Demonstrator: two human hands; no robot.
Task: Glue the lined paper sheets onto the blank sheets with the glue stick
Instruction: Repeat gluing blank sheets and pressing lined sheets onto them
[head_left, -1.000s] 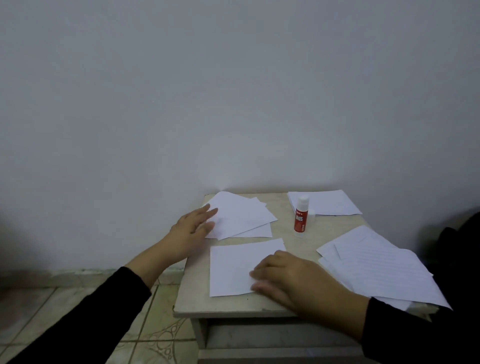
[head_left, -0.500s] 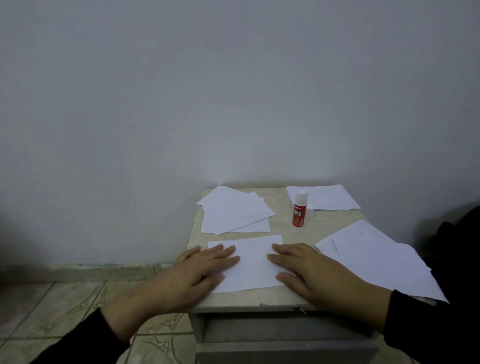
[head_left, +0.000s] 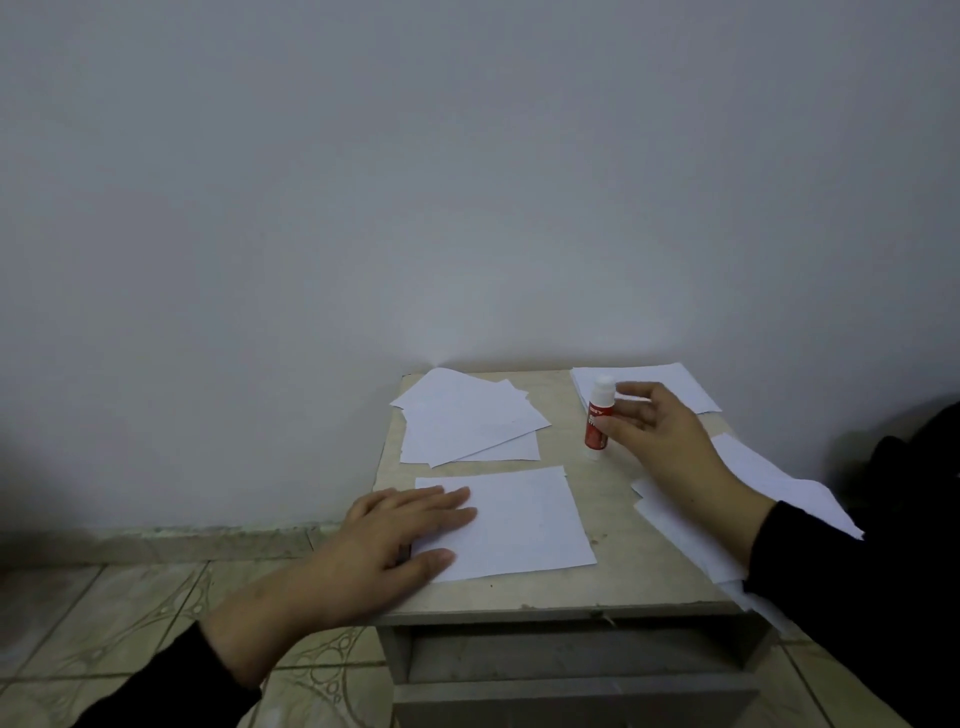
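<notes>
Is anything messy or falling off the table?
Yes. The papers on the right hang over the table edge, and the far-left pile is fanned out crookedly. The glue stick stands upright; nothing is spilled.

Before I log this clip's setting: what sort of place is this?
Probably a plain room at home, not a workshop: a small low table against a bare painted wall, patterned floor tiles, and only paper sheets and a glue stick.
</notes>
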